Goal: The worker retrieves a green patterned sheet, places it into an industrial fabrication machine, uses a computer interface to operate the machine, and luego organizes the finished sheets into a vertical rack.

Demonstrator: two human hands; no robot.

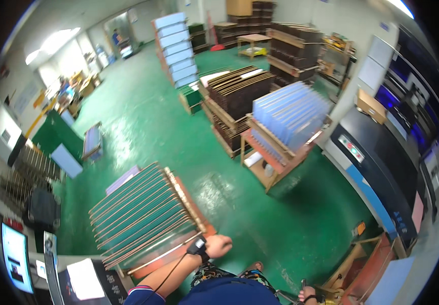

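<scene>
1. Clock hours I count from the person, who faces twelve. The left hand (219, 246) is just ahead, near twelve; its fingers are curled into a loose, rounded shape. Whether it pinches something, I cannot tell.
2. At ten o'clock stands the slotted rack (181, 197), close beside this hand; if skin touches it, I cannot tell. Thin, straight, copper-coloured bars lie in parallel rows, with smooth teal sheets between them. Its long rail is pale, on a reddish-brown base.
3. A black, box-like device (197, 246) with a thin cable is strapped on the left wrist.
4. The right hand (307, 293) is at three o'clock, fingers bent beside a slim metallic piece (303, 282); its grip I cannot tell, because it is small and partly cut.
5. At one o'clock, a wooden cart (256, 176) carries upright, translucent blue panels (288, 112).
6. At two o'clock, a black machine (382, 162) shows a rounded, smooth cover.
7. The green floor (219, 195) is glossy and reflects the lamps.
</scene>
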